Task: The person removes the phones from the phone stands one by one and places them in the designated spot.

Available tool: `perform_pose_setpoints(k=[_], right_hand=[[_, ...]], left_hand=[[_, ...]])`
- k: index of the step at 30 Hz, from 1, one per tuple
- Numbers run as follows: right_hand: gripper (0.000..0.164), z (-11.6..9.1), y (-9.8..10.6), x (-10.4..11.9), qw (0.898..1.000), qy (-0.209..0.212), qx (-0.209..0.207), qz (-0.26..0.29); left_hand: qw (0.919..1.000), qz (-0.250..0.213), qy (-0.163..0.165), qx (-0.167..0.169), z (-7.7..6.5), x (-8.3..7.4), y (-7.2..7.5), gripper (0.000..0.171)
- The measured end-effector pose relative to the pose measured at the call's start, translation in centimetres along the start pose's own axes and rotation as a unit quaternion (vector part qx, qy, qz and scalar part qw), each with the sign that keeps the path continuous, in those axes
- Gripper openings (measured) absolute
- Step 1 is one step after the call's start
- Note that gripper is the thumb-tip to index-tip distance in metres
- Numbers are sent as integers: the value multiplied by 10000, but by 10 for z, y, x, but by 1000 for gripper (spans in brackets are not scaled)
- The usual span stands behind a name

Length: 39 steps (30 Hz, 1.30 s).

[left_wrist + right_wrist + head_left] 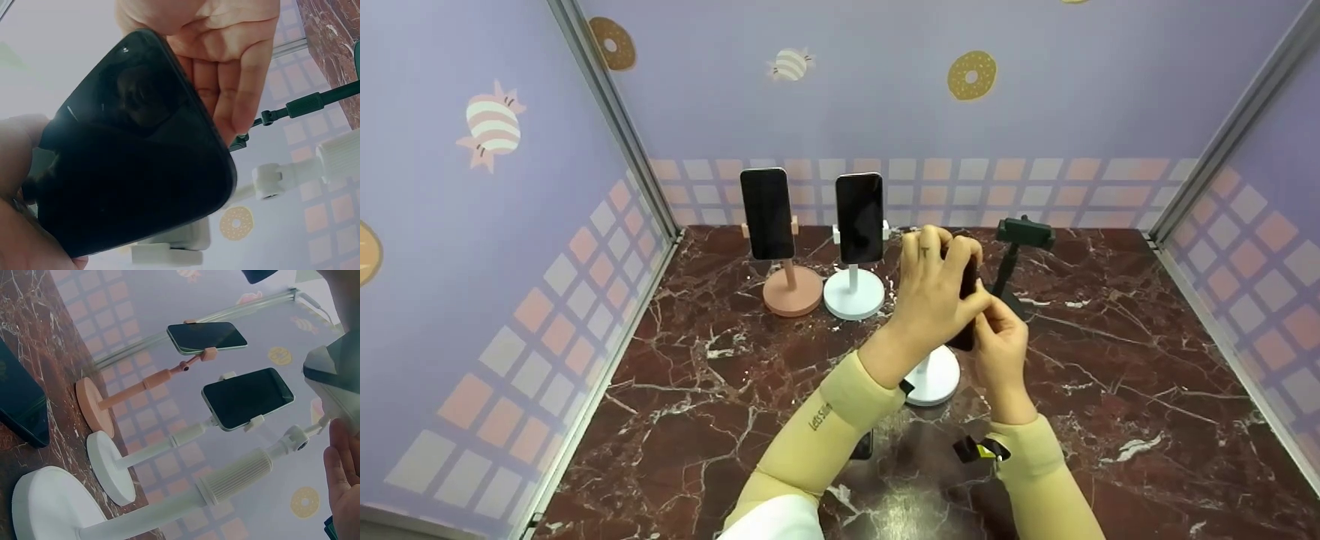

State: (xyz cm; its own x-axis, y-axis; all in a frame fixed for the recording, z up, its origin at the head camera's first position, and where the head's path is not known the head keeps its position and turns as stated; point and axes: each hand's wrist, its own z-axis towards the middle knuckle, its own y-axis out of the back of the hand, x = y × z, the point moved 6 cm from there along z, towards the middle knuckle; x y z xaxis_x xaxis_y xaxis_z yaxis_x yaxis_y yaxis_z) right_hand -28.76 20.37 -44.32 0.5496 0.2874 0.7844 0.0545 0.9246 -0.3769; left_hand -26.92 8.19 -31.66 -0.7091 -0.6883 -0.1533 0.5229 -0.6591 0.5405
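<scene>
My left hand grips a dark phone from above, its fingers over the upper part. In the left wrist view the phone is tilted, glossy face toward the camera. The right hand pinches the phone's right edge with thumb and fingertips; several of its fingers show behind that edge. Beneath both hands stands a white phone stand, its round base on the table. Its upper holder is close to the right fingers; whether they touch is unclear.
Behind stand a pink stand and a pale stand, each holding an upright phone. A dark green stand is at right. Another phone lies on the marbled table, partly under the left forearm. Patterned panels enclose the table.
</scene>
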Motion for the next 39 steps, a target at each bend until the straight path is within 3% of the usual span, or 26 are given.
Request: perform_pose_setpoints(k=[9,21,29,39], right_hand=[[17,0,-1,0,9998,12,117,138],[16,-1,-3,0,9995,-140,165,241],[15,-1,-2,-3,9997,-213,39,147],[17,-3,-1,-3,9995,-297,-38,-85]], left_hand=[[10000,-40,-39,-16,-1,1,6,38],[9993,-319,14,-169,-2,3,23,34],[9988,-350,-53,-350,-8,13,31,37],[9986,-301,256,-350,-17,30,38,35]])
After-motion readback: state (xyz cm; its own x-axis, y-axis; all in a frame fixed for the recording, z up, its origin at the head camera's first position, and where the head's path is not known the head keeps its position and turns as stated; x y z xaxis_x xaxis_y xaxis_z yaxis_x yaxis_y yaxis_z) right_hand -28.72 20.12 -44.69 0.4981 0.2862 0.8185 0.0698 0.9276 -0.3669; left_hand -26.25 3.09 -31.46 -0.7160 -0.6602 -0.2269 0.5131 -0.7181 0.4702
